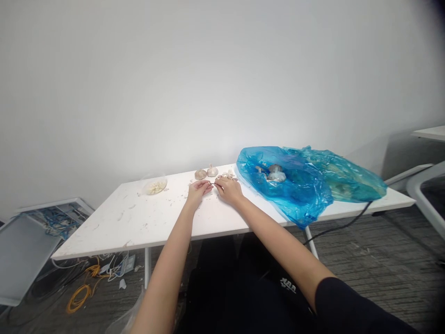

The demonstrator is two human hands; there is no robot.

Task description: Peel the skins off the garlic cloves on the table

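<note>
Both the left hand and right hand pinch narrowly on one small garlic clove over the white table, which could slip onto the skin-littered surface

A small pale garlic clove was pinched between the fingertips of the left hand and the right hand, low over the white table, nearer its far edge than its near one. It was too small to tell whether peeled. Two whole garlic bulbs sat upright, side by side, just beyond the hands toward the far edge.
</note>
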